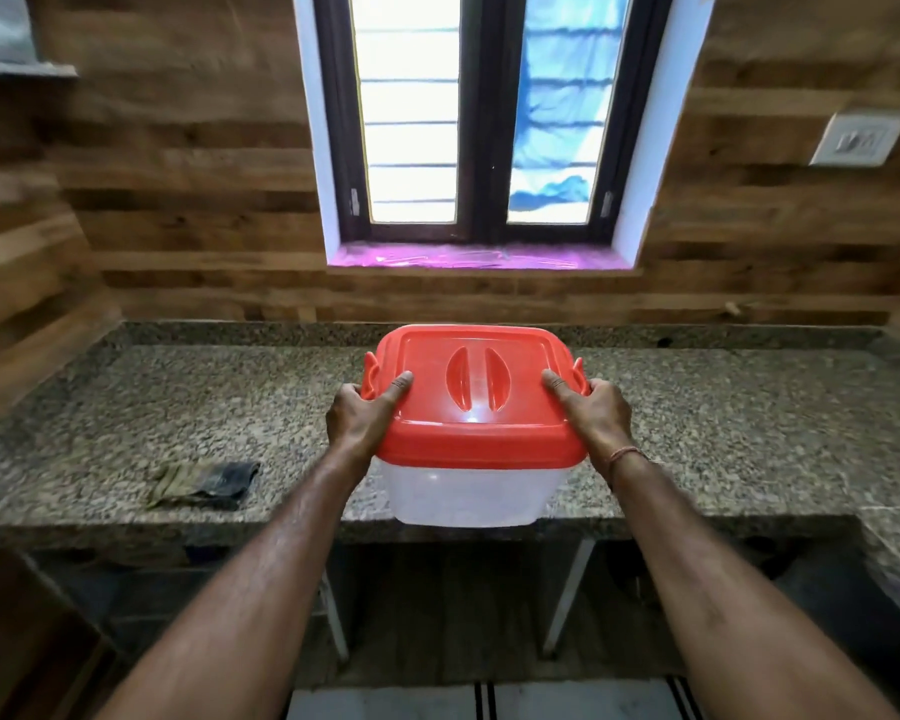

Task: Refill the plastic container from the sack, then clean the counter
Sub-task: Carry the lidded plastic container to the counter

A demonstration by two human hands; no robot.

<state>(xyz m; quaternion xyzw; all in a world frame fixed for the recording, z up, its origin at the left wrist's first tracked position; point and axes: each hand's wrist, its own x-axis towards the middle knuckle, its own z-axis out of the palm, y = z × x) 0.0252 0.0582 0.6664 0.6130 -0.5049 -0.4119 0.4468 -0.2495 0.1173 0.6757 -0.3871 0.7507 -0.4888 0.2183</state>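
A clear plastic container (468, 496) with a red lid (474, 397) is held in front of me, over the front edge of the granite counter (178, 407). My left hand (362, 415) grips its left side with the thumb on the lid. My right hand (596, 415) grips the right side the same way. The lid is closed and has a recessed handle in its middle. The container looks see-through with nothing visible inside. No sack is in view.
A folded dark cloth (204, 483) lies on the counter to the left. A window (481, 122) with a pink-lined sill sits above the counter's back. A switch plate (858, 140) is on the right wall. Open space lies under the counter.
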